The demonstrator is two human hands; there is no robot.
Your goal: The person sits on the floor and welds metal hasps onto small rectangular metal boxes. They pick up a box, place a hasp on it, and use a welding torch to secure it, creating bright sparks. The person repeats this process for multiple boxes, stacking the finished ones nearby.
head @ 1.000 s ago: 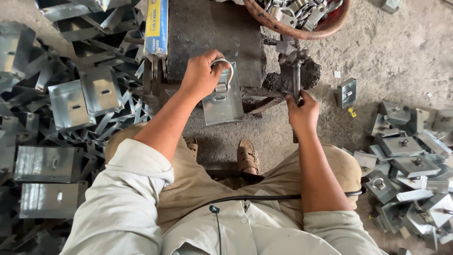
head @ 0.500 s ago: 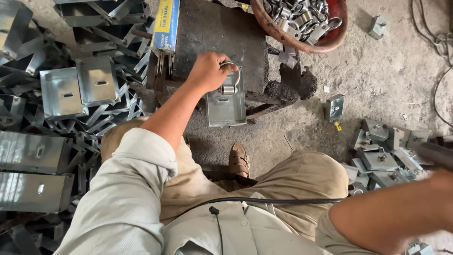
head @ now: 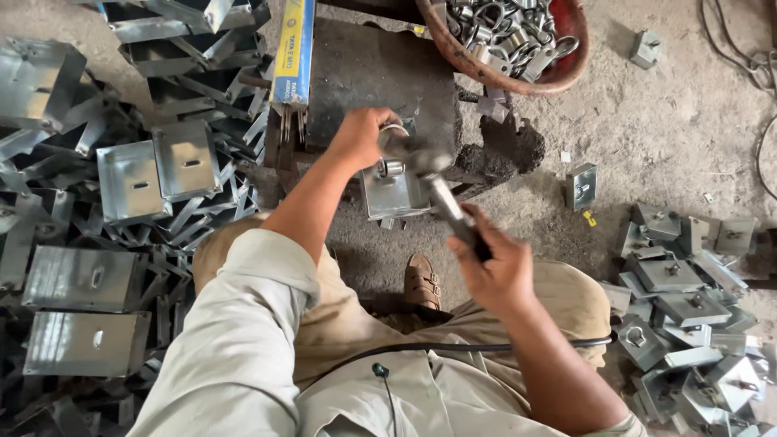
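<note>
The left hand gripped a ring on the metal plate at the block's front edge. The right hand clenched a hammer, its head just above the plate. Bare floor lay right of the block.

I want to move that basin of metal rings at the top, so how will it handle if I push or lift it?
The red basin is heaped with metal rings and fittings, so it is probably heavy and would drag on the gritty floor. Its rim looks bent, so it may flex when lifted. Loose pieces could spill over.

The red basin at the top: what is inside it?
The red basin holds a heap of shiny metal rings and fittings. Its bottom is covered by them, and its upper part lies outside the picture.
</note>
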